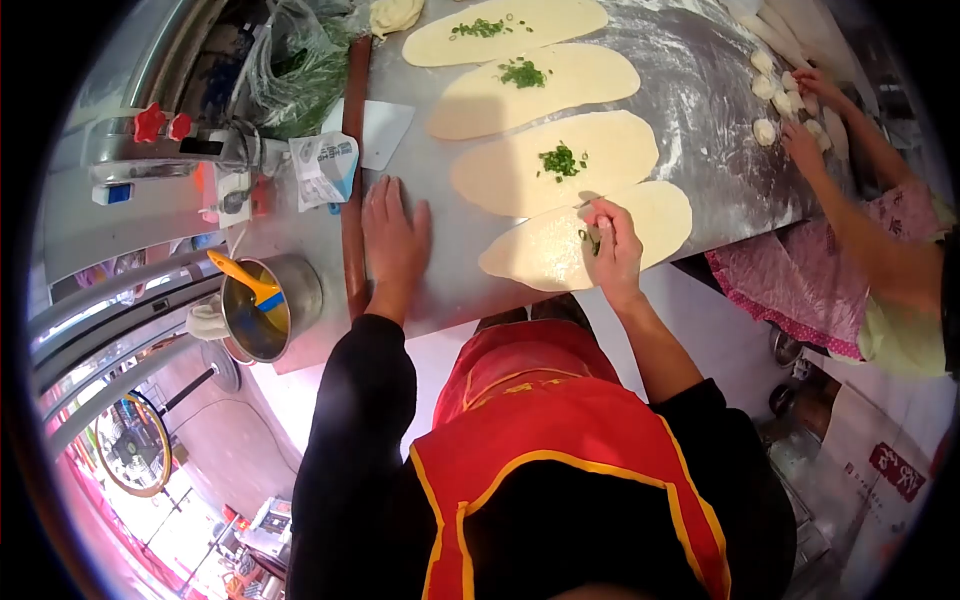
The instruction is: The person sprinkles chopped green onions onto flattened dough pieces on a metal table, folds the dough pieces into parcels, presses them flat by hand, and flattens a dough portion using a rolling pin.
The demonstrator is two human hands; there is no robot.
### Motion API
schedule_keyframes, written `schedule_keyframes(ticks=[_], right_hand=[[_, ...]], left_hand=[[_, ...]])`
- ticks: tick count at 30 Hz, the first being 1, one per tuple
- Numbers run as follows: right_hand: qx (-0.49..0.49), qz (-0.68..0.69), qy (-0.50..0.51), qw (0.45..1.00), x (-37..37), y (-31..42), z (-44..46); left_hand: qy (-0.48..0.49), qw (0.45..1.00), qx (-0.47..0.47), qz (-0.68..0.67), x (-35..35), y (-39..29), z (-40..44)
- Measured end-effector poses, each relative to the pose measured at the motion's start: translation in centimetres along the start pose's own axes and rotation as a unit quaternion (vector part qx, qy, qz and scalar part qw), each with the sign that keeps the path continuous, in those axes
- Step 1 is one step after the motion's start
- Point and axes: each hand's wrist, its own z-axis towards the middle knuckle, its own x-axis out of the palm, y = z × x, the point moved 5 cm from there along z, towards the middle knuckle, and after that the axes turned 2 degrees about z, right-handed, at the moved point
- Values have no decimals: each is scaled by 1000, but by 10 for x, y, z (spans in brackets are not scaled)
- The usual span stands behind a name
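Four long flat dough sheets lie side by side on the metal table [450,270]. Over the nearest dough sheet [660,222], which looks glossy on its left half, is my right hand [615,245]. Its fingertips are pinched together, with a few chopped scallions [590,238] showing at and below them. The second dough sheet [490,175] carries a small scallion pile [562,160], as do the two sheets beyond it. My left hand [395,238] rests flat on the table, fingers stretched out, beside a long brown wooden strip [355,210], holding nothing.
Left of the strip stand a metal pot [303,290] with an orange-handled brush [237,270] and a printed packet [325,165]. A plastic bag of greens [300,90] and a dough lump [395,15] lie farther back. At right, a co-worker's hands [803,145] handle small dough pieces [765,132].
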Motion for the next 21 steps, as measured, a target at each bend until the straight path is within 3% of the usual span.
schedule_keyframes(ticks=[8, 16, 21], right_hand=[[20, 19, -44, 999, -16, -3, 3], [114, 150, -137, 972, -41, -11, 14], [123, 125, -121, 977, -41, -24, 18]], left_hand=[[-3, 1000, 0, 10, 6, 4, 0], [5, 1000, -17, 7, 5, 3, 0], [15, 1000, -24, 6, 4, 2, 0]])
